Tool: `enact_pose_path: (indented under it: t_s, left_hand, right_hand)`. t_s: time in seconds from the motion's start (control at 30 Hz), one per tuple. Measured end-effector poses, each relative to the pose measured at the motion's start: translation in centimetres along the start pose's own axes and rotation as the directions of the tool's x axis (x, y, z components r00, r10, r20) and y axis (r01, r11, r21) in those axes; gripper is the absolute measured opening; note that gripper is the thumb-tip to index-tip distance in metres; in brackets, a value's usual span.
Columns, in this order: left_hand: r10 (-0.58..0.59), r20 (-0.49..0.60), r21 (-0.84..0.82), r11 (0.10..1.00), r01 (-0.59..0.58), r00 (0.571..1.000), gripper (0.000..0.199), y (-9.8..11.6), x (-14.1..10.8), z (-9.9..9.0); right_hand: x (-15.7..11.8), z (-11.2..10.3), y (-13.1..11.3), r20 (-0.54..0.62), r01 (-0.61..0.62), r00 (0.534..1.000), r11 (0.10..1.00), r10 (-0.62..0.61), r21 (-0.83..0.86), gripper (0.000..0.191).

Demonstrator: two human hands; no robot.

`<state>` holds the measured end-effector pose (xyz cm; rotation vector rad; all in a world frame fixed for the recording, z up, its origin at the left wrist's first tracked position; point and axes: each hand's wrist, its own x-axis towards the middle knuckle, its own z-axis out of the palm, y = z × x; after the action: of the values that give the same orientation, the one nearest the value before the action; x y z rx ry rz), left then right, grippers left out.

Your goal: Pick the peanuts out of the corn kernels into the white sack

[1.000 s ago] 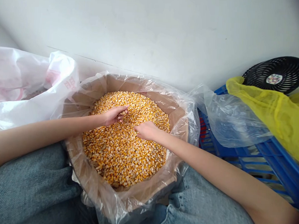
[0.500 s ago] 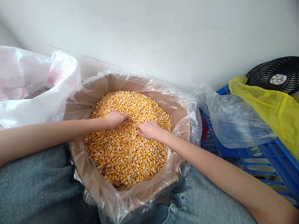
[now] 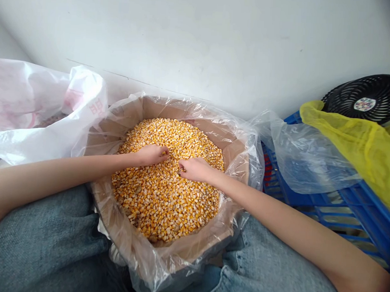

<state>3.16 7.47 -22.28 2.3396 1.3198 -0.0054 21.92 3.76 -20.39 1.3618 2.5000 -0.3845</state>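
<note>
Yellow and whitish corn kernels fill much of a cardboard box lined with a clear plastic bag, between my knees. My left hand rests at the middle of the corn with its fingers curled together. Just right of it and slightly nearer, my right hand has its fingers pinched at the kernels. A small gap separates the two hands. Whatever sits between the fingertips of either hand is too small or hidden to make out.
A white plastic bag with red print lies at the left. At the right stand a blue plastic crate, clear plastic, a yellow mesh bag and a black fan. A white wall rises behind the box.
The view has shifted very slightly. Both hands stay at nearly the same place over the corn, with only small changes in the fingers.
</note>
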Motion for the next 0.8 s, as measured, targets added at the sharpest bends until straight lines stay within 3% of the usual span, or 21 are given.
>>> enact_pose_path:
  t_s: [0.07,0.13,0.23,0.3,0.33,0.4,0.5,0.7,0.8]
  left_hand:
    - [-0.009,-0.031,-0.289,0.957,0.000,0.999,0.034,-0.1,0.2,-0.1]
    - [-0.029,-0.001,-0.591,0.806,0.023,1.000,0.031,-0.1,0.3,-0.3]
    - [-0.067,0.094,-0.872,0.477,0.114,0.993,0.030,-0.1,0.4,-0.6]
    - [-0.077,0.148,-0.938,0.306,0.165,0.986,0.031,-0.2,0.5,-0.8]
    - [-0.076,0.171,-0.951,0.247,0.185,0.982,0.031,-0.3,0.5,-0.8]
    - [-0.067,0.197,-0.962,0.177,0.206,0.978,0.029,-0.4,0.6,-0.9]
    - [-0.064,0.198,-0.963,0.173,0.207,0.978,0.026,-0.4,0.6,-1.0]
    - [-0.107,0.221,-0.900,0.361,0.245,0.969,0.032,0.2,0.3,-0.8]
    - [-0.091,0.225,-0.881,0.405,0.243,0.970,0.033,0.3,0.2,-0.7]
  right_hand:
    - [0.2,-0.2,0.3,-0.045,-0.062,0.996,0.974,0.073,0.218,0.022]
    - [0.4,-0.4,0.5,-0.028,-0.110,0.989,0.862,0.142,0.495,0.019]
    - [0.5,-0.8,0.8,0.107,-0.171,0.982,0.497,0.154,0.851,0.021]
    - [0.6,-0.9,0.9,0.158,-0.181,0.981,0.241,0.111,0.953,0.022]
    - [0.6,-0.8,0.9,0.155,-0.168,0.984,0.148,0.092,0.975,0.022]
    - [0.6,-0.7,1.0,0.136,-0.139,0.988,0.044,0.073,0.989,0.022]
    - [0.7,-0.4,1.1,0.136,-0.135,0.989,-0.015,0.059,0.991,0.025]
    - [0.9,-0.1,1.2,0.170,-0.158,0.983,-0.172,0.062,0.972,0.026]
    - [0.9,-0.2,1.2,0.174,-0.155,0.982,-0.219,0.070,0.963,0.023]
